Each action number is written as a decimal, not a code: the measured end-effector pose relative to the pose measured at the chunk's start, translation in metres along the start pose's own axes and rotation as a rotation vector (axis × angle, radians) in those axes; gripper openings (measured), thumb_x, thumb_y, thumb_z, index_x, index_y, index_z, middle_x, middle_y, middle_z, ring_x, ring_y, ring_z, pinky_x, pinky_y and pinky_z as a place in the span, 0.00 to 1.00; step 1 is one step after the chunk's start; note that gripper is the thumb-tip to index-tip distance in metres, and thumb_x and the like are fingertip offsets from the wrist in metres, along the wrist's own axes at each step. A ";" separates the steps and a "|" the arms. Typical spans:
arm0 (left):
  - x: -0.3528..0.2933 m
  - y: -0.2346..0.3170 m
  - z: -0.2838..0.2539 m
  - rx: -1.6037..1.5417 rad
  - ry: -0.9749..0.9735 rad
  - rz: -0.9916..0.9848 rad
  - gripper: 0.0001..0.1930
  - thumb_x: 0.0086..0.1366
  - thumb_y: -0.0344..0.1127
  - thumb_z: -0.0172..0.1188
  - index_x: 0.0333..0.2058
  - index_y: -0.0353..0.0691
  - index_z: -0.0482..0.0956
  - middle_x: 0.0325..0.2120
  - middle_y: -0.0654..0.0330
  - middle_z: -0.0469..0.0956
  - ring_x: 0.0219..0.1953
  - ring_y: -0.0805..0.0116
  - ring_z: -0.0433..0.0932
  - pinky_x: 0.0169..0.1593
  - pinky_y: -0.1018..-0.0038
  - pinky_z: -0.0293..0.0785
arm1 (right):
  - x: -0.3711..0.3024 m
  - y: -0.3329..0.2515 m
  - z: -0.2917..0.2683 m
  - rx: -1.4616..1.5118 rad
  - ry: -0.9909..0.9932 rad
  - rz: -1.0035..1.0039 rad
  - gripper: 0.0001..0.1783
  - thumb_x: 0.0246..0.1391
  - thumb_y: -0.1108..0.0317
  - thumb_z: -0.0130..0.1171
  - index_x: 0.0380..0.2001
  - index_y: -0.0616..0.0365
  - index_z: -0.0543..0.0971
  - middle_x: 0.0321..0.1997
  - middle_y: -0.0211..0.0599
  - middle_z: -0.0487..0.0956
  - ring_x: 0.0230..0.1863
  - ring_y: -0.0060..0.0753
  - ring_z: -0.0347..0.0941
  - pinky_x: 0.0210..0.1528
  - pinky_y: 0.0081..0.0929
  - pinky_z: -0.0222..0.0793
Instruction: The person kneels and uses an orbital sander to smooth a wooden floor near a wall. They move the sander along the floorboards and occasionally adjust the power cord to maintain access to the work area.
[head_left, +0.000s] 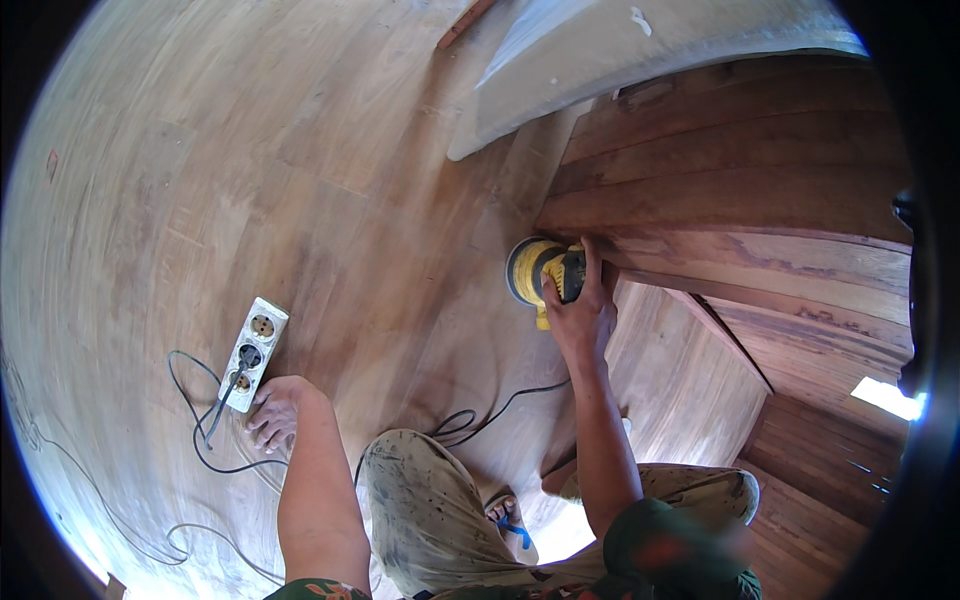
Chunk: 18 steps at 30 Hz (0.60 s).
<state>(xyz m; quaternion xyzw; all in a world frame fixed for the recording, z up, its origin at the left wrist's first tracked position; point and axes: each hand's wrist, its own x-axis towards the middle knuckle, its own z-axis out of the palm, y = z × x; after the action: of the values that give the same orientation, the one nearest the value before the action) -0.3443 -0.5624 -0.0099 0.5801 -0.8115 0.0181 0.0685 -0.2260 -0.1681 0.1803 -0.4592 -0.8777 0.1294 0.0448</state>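
My right hand [584, 312] grips a yellow and black orbital sander [537, 268], its round pad toward the wooden floor [330, 230] close to the foot of the plank wall. My left hand [277, 412] rests low by the floor with fingers apart, holding nothing. Just beyond it lies a white power strip [262, 326] with several sockets. One black plug [249, 357] sits in its middle socket, and a dark cord [200, 450] loops away from it. Whether my left fingers touch the strip's edge is hard to tell.
A reddish plank wall [720, 190] runs along the right. At the far side stands a pale, plastic-covered slab [660, 70]. Another black cord [460, 425] coils by my knee [415, 490], and a thin grey cable [110, 515] winds across the floor at lower left.
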 end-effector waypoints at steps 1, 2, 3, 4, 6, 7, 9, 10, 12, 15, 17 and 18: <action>0.000 0.000 0.000 0.001 0.000 -0.002 0.42 0.76 0.53 0.44 0.80 0.31 0.55 0.81 0.27 0.47 0.84 0.25 0.41 0.79 0.25 0.37 | 0.000 -0.001 -0.001 -0.006 0.012 -0.016 0.47 0.55 0.62 0.79 0.77 0.38 0.68 0.69 0.53 0.73 0.65 0.63 0.80 0.60 0.58 0.85; 0.001 -0.001 0.000 -0.035 0.010 -0.083 0.42 0.76 0.53 0.44 0.80 0.31 0.55 0.81 0.27 0.47 0.84 0.25 0.41 0.79 0.25 0.37 | 0.000 -0.002 -0.001 -0.011 0.016 -0.019 0.47 0.55 0.62 0.79 0.77 0.37 0.68 0.69 0.52 0.73 0.65 0.63 0.80 0.60 0.58 0.85; 0.001 -0.001 0.000 0.000 0.001 -0.006 0.42 0.76 0.53 0.44 0.80 0.31 0.55 0.81 0.27 0.47 0.84 0.25 0.41 0.79 0.25 0.37 | -0.001 -0.003 -0.002 -0.017 0.012 -0.005 0.48 0.56 0.62 0.79 0.77 0.37 0.68 0.69 0.52 0.73 0.65 0.63 0.80 0.60 0.58 0.85; 0.001 -0.001 0.000 0.001 0.001 -0.008 0.42 0.76 0.53 0.44 0.80 0.31 0.55 0.81 0.27 0.47 0.84 0.25 0.41 0.79 0.25 0.37 | 0.000 -0.003 -0.002 -0.013 0.010 -0.016 0.48 0.56 0.62 0.79 0.77 0.37 0.68 0.69 0.52 0.73 0.65 0.62 0.80 0.60 0.58 0.85; 0.001 -0.001 -0.001 0.003 0.004 -0.009 0.42 0.76 0.53 0.44 0.80 0.31 0.55 0.81 0.27 0.47 0.84 0.25 0.41 0.79 0.25 0.37 | 0.000 -0.004 -0.003 -0.006 -0.012 0.000 0.48 0.56 0.61 0.79 0.77 0.37 0.68 0.69 0.52 0.73 0.65 0.62 0.81 0.60 0.58 0.85; 0.001 -0.001 -0.001 0.004 0.004 -0.009 0.42 0.76 0.53 0.44 0.80 0.31 0.55 0.81 0.27 0.47 0.84 0.25 0.41 0.79 0.25 0.37 | 0.001 -0.005 -0.003 -0.013 -0.010 -0.008 0.48 0.56 0.61 0.79 0.77 0.38 0.68 0.69 0.52 0.73 0.64 0.62 0.81 0.60 0.58 0.85; -0.001 0.000 -0.003 0.005 0.004 -0.010 0.42 0.76 0.53 0.44 0.80 0.31 0.55 0.81 0.27 0.47 0.84 0.25 0.41 0.79 0.25 0.37 | 0.001 -0.005 -0.003 -0.022 -0.014 -0.016 0.47 0.56 0.61 0.79 0.77 0.38 0.68 0.69 0.53 0.73 0.64 0.61 0.81 0.60 0.58 0.86; -0.001 0.001 -0.004 0.004 0.003 -0.010 0.42 0.76 0.53 0.44 0.80 0.31 0.55 0.81 0.27 0.47 0.84 0.25 0.41 0.79 0.25 0.37 | 0.001 -0.005 -0.004 -0.024 0.003 -0.038 0.47 0.56 0.61 0.79 0.77 0.38 0.68 0.69 0.53 0.73 0.63 0.61 0.82 0.59 0.58 0.86; -0.002 0.001 -0.006 0.006 0.004 -0.013 0.42 0.76 0.53 0.43 0.80 0.31 0.55 0.81 0.27 0.47 0.84 0.25 0.41 0.79 0.25 0.37 | 0.001 -0.006 -0.004 -0.030 0.011 -0.057 0.47 0.56 0.61 0.79 0.77 0.39 0.68 0.68 0.53 0.73 0.62 0.61 0.82 0.59 0.58 0.87; -0.002 0.002 -0.008 0.010 0.012 -0.018 0.42 0.76 0.53 0.43 0.80 0.31 0.55 0.81 0.27 0.47 0.84 0.25 0.41 0.79 0.25 0.37 | 0.000 -0.008 -0.004 0.003 -0.007 -0.033 0.48 0.56 0.61 0.80 0.77 0.38 0.68 0.66 0.52 0.74 0.64 0.62 0.81 0.62 0.56 0.85; -0.002 0.003 -0.009 -0.035 0.006 -0.094 0.42 0.76 0.54 0.43 0.80 0.31 0.55 0.81 0.27 0.47 0.84 0.25 0.41 0.79 0.25 0.37 | 0.001 -0.009 -0.004 0.008 -0.001 -0.044 0.48 0.57 0.61 0.80 0.77 0.38 0.68 0.66 0.52 0.74 0.64 0.61 0.81 0.61 0.56 0.85; -0.003 0.003 -0.009 0.013 0.018 -0.023 0.42 0.76 0.54 0.43 0.80 0.31 0.55 0.81 0.27 0.47 0.84 0.25 0.41 0.79 0.25 0.37 | 0.001 -0.010 -0.004 0.011 -0.002 -0.041 0.48 0.57 0.61 0.80 0.77 0.38 0.67 0.66 0.52 0.74 0.64 0.61 0.81 0.61 0.55 0.85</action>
<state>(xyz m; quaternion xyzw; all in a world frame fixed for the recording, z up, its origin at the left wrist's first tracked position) -0.3452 -0.5581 -0.0012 0.5896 -0.8040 0.0276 0.0722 -0.2340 -0.1717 0.1865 -0.4409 -0.8862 0.1334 0.0491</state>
